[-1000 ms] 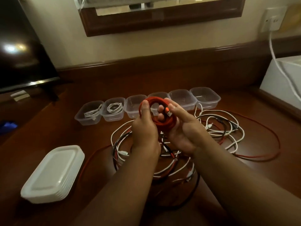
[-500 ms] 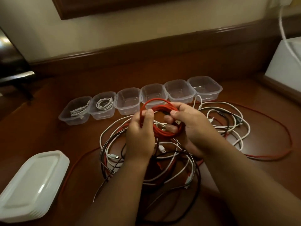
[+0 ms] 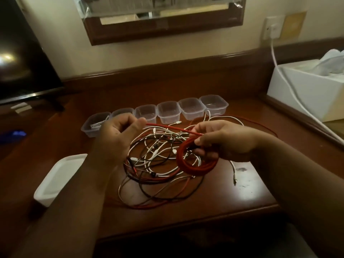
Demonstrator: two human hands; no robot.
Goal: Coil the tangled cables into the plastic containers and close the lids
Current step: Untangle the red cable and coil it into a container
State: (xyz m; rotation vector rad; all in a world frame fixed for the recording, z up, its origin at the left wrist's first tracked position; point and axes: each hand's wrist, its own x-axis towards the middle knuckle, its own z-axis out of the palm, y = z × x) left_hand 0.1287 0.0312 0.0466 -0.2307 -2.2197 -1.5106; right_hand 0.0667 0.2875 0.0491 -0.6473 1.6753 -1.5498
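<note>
So far one box (image 3: pixel 95 124) clearly holds a cable. Right hand (image 3: pixel 221 140) grips the red coil (image 3: pixel 195 159); left hand (image 3: pixel 117 135) pinches its loose end. Many cables (image 3: pixel 156 164) still lie tangled on the counter (image 3: pixel 232 198), lids (image 3: pixel 59 178) off.

Red, white and black on a dark reddish-brown worktop

I see a deep red coil (image 3: pixel 195 161) with a straight red strand (image 3: pixel 167 127) running from it, above a tangle of white, black and red cables (image 3: pixel 158 164). The containers (image 3: pixel 168 111) are clear and colourless, the lid stack (image 3: pixel 59 177) plain white. The worktop (image 3: pixel 242 192) is glossy reddish-brown wood, the box (image 3: pixel 307 90) at the right white, the screen (image 3: pixel 22 62) black, the wall (image 3: pixel 65 43) cream, the frame (image 3: pixel 163 32) dark brown.
</note>
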